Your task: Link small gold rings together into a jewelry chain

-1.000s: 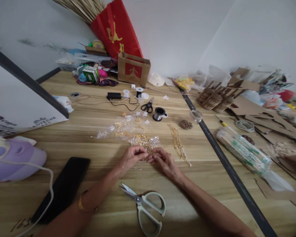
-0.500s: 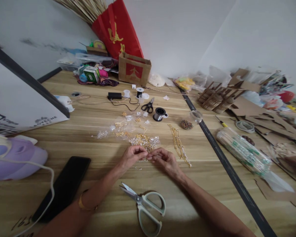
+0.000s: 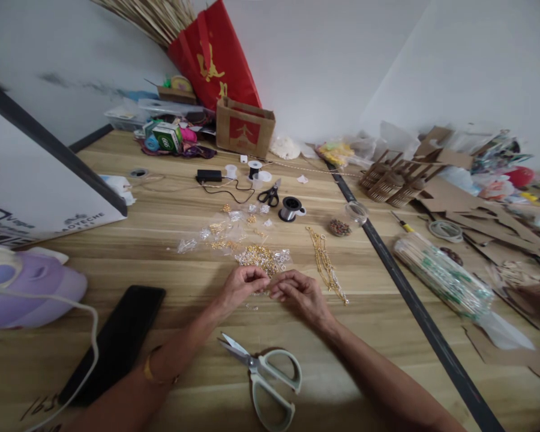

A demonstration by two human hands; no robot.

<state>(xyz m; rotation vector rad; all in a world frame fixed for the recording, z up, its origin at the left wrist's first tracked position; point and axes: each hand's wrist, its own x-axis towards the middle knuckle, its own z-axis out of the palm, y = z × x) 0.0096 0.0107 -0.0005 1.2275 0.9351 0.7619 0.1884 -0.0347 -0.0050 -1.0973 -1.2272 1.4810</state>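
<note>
My left hand (image 3: 243, 287) and my right hand (image 3: 300, 292) meet almost fingertip to fingertip over the wooden table. Both are closed in a pinch; whatever sits between the fingers is too small to make out. Just beyond them lies a pile of gold and silver beads and findings (image 3: 257, 257). A short piece of silver chain (image 3: 252, 308) rests below my left fingertips. Gold chains (image 3: 324, 258) are stretched out to the right of my right hand. Large scissors with pale handles (image 3: 263, 375) lie partly spread between my forearms.
Small plastic bags of findings (image 3: 218, 231), a wire spool (image 3: 290, 208), black scissors (image 3: 270, 193) and a tipped jar of beads (image 3: 341, 226) lie farther back. A black phone (image 3: 117, 342) is at left. Wrapped sticks (image 3: 443, 273) and cardboard (image 3: 481, 219) are at right.
The fingertips of my two hands have drawn very slightly apart, my right fingers shifting a little to the right. The things on the table have stayed in place.
</note>
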